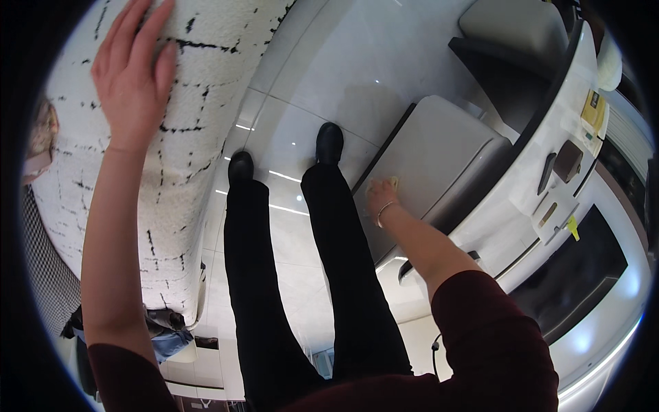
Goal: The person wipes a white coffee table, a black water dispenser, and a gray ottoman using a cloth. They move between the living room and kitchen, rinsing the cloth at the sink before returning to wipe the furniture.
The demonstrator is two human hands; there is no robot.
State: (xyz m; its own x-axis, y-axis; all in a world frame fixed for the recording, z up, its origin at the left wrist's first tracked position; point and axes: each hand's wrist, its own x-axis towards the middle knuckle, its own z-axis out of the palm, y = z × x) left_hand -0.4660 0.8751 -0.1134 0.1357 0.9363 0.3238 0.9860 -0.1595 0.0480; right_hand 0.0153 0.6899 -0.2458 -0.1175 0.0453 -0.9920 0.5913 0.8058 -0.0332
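Observation:
On the left, my left hand [132,75] is over the white cover with broken black lines [182,206], its fingers stretched out and holding nothing. Whether it rests on the fabric or hovers just above is hard to judge. To the right, my right hand [379,199] is closed on a small pale yellow cloth [392,182]. The cloth lies against the smooth grey seat [439,137] of a chair; most of it is hidden under my fingers.
Glossy pale tiles [309,96] lie between the covered furniture and the chair. A second grey chair [515,27] stands farther off. Along the right curves a white table [522,178] with a dark edge, bearing a brown box [568,161] and a yellow packet [593,113].

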